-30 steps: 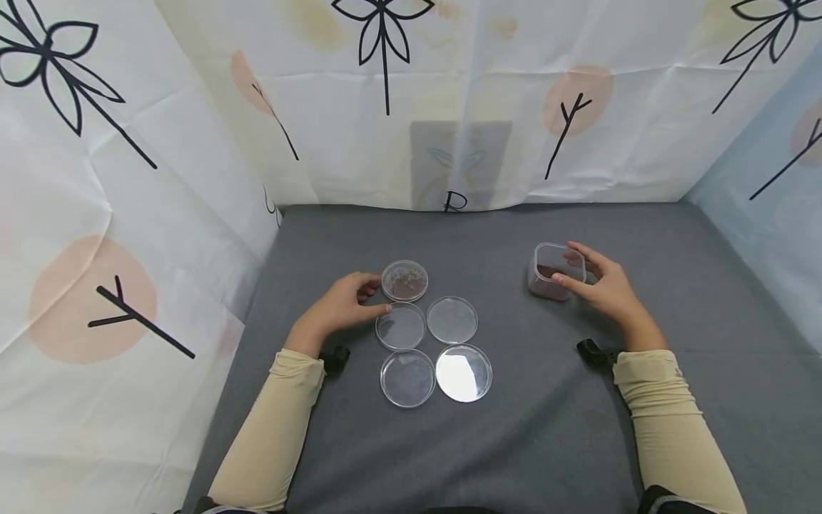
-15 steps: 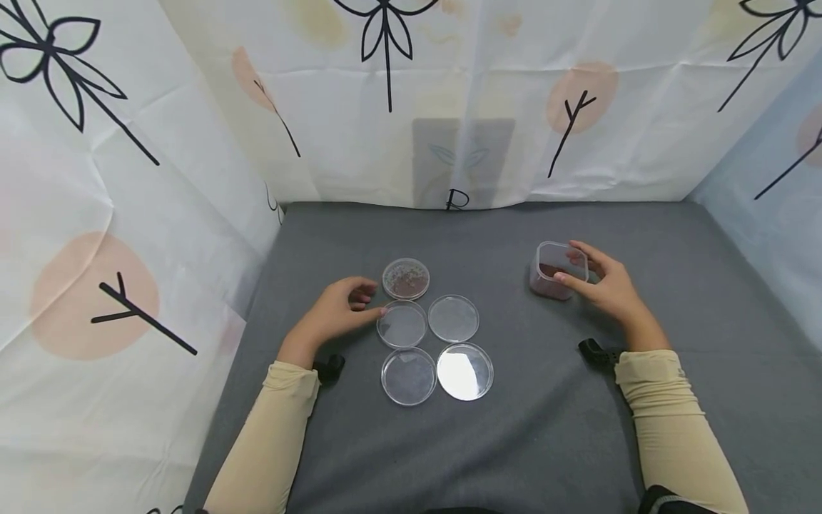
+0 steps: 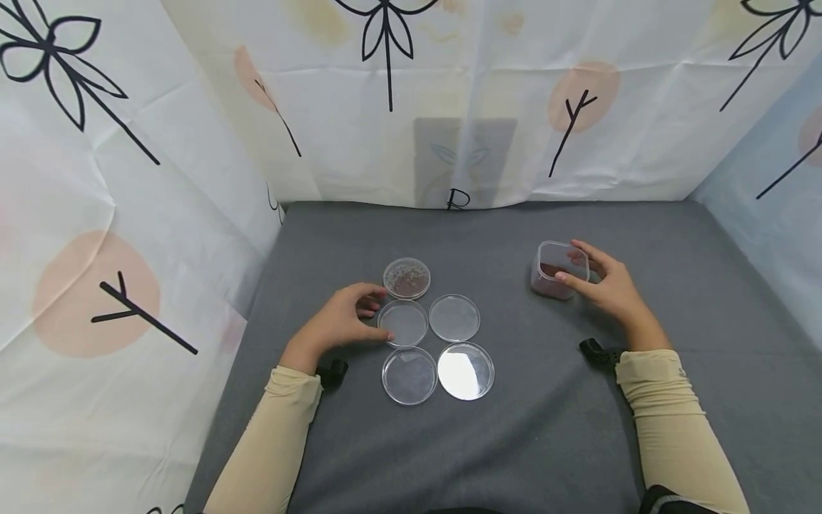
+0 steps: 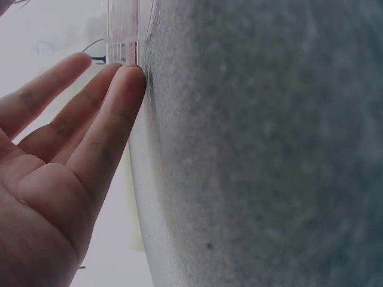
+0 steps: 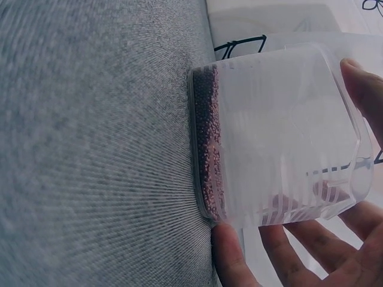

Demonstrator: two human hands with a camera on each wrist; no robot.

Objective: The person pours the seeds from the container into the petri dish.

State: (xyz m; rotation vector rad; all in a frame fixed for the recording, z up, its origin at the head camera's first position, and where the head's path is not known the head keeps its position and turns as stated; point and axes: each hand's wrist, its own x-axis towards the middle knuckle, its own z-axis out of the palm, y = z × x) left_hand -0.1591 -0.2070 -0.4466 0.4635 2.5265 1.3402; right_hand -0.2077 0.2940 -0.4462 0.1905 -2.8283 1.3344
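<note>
In the head view my left hand (image 3: 343,318) is at the left side of an empty-looking clear petri dish (image 3: 402,323). Its thumb tip reaches the dish's lower rim, and the index finger extends near the upper rim. The left wrist view shows these fingers (image 4: 111,128) fairly straight, tips beside clear dish walls (image 4: 122,36); contact is hard to judge. Just behind stands a petri dish with reddish-brown granules (image 3: 407,280). My right hand (image 3: 604,285) grips a clear plastic tub (image 5: 281,137) between thumb and fingers. A low layer of reddish-brown granules (image 5: 209,143) lies inside it, and the tub rests on the cloth.
More clear petri dishes, one at the right (image 3: 454,318), one at front left (image 3: 409,377) and one at front right (image 3: 465,371), lie close together on the grey cloth (image 3: 526,442). A printed white curtain (image 3: 321,128) encloses the back and left.
My left hand draws slightly away from the granule dish, then shifts toward the empty-looking dish in front of it, thumb moving down its rim. My right hand and the tub stay in place.
</note>
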